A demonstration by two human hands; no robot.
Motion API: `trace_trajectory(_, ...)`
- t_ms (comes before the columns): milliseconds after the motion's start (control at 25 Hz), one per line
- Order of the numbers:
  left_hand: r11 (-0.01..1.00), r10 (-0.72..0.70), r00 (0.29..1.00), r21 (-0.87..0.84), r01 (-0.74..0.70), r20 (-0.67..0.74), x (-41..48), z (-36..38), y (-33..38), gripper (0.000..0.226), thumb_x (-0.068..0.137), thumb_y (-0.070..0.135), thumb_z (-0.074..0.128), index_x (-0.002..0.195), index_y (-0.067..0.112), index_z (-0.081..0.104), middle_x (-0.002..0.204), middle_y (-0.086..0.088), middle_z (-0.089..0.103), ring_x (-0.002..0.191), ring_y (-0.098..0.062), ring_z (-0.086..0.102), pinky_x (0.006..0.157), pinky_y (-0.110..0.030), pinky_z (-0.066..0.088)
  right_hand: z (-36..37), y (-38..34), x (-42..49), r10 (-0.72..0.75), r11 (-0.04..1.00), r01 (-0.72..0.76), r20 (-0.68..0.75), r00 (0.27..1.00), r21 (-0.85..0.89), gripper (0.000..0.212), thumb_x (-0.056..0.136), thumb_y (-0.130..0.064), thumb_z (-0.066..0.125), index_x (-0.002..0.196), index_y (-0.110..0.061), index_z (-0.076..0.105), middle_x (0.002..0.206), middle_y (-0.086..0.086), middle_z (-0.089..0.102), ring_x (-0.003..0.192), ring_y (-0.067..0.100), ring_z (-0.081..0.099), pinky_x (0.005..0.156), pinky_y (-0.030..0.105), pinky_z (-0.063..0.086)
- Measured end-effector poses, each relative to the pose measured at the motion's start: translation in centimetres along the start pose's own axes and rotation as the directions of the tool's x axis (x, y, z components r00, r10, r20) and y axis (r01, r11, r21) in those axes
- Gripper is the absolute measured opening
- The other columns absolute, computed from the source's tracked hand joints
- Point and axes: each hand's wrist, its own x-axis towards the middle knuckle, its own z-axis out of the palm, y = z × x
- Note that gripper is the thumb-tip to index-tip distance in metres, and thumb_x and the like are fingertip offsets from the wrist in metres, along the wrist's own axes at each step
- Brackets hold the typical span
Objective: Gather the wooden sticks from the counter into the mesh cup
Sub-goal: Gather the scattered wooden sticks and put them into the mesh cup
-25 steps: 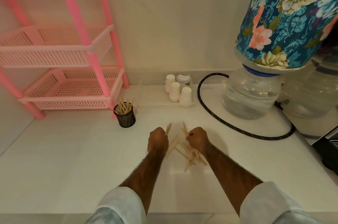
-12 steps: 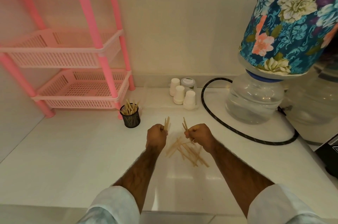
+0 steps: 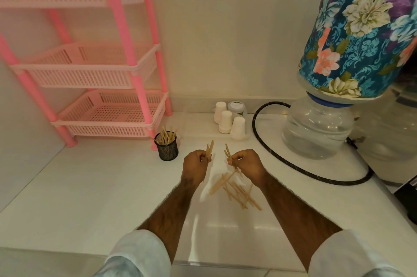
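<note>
Left hand [image 3: 195, 163] and right hand [image 3: 246, 161] each pinch a few wooden sticks, raised just right of the black mesh cup [image 3: 167, 148]; loose sticks [image 3: 234, 191] lie right of the cup; next, carrying both bundles to the cup

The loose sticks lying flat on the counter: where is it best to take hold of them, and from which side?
Probably from above, at a free end. The sticks lie flat and crossed on the counter, so fingers cannot slide under; pinching across an end that juts from the pile's left side should lift one clear.
</note>
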Motion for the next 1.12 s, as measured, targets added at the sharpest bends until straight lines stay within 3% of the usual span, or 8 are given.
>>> trace_trajectory(120, 1.0, 0.009, 1.0, 0.007, -0.009, -0.019, 0.1, -0.4, 0.4, 0.017, 0.094, 0.017, 0.059, 0.095, 0.013, 0.076, 0.09, 0.0, 0.073, 0.077, -0.02, 0.065, 0.068, -0.03, 0.049, -0.3, -0.3, -0.1, -0.017, 1.0, 0.017, -0.002, 1.0, 0.017, 0.006, 0.079, -0.007, 0.077, 0.083, -0.01, 0.079, 0.085, 0.004, 0.076, 0.08, 0.013, 0.068, 0.075, 0.024, 0.052)
trace_trajectory(240, 0.999, 0.028, 0.999, -0.028, -0.029, -0.024, 0.0, -0.8, 0.8, 0.02, 0.092, 0.01, 0.055, 0.093, 0.012, 0.075, 0.093, 0.001, 0.074, 0.081, -0.018, 0.066, 0.073, -0.03, 0.051, -0.6, -0.7, -0.2, -0.028, 0.999, 0.028, 0.003, 1.0, 0.028, 0.005, 0.079, -0.008, 0.077, 0.082, -0.012, 0.079, 0.088, 0.006, 0.077, 0.082, 0.017, 0.068, 0.08, 0.032, 0.054)
trace_trajectory(480, 0.995, 0.059, 0.998, -0.081, -0.062, -0.037, 0.0, -1.3, 2.1, 0.021, 0.091, 0.011, 0.055, 0.089, 0.016, 0.076, 0.088, 0.001, 0.075, 0.082, -0.02, 0.069, 0.078, -0.038, 0.056, -1.1, -2.5, -0.1, -0.069, 0.997, 0.069, -0.007, 0.998, 0.044, 0.006, 0.08, -0.01, 0.077, 0.086, -0.01, 0.079, 0.085, 0.008, 0.076, 0.075, 0.015, 0.064, 0.074, 0.032, 0.053)
trace_trajectory(640, 0.989, 0.08, 0.996, -0.123, -0.085, -0.043, 0.2, -1.7, 3.0, 0.022, 0.091, 0.008, 0.054, 0.088, 0.018, 0.073, 0.092, 0.0, 0.075, 0.085, -0.021, 0.07, 0.08, -0.041, 0.057, -1.3, -3.4, 0.0, -0.098, 0.994, 0.099, -0.026, 0.995, 0.038, 0.005, 0.08, -0.011, 0.077, 0.085, -0.011, 0.079, 0.08, 0.001, 0.075, 0.072, 0.01, 0.063, 0.067, 0.021, 0.051)
trace_trajectory(880, 0.989, 0.105, 0.993, -0.102, -0.109, -0.044, 0.0, -1.9, 3.6, 0.024, 0.092, 0.007, 0.053, 0.086, 0.021, 0.071, 0.09, 0.001, 0.075, 0.079, -0.021, 0.069, 0.078, -0.041, 0.058, -1.0, -3.5, 0.0, -0.113, 0.991, 0.109, -0.05, 0.992, -0.081, 0.001, 0.079, -0.013, 0.079, 0.078, -0.013, 0.079, 0.072, -0.005, 0.071, 0.066, 0.008, 0.06, 0.07, 0.027, 0.051)
trace_trajectory(1120, 0.988, 0.072, 0.996, -0.136, -0.079, -0.057, -0.3, -1.9, 3.5, 0.025, 0.092, 0.007, 0.054, 0.083, 0.024, 0.071, 0.088, 0.003, 0.075, 0.078, -0.019, 0.07, 0.076, -0.044, 0.06, -0.8, -3.3, -0.2, -0.089, 0.996, 0.09, -0.047, 0.995, 0.016, 0.002, 0.079, -0.014, 0.078, 0.08, -0.013, 0.079, 0.074, -0.001, 0.073, 0.067, 0.01, 0.062, 0.065, 0.026, 0.051)
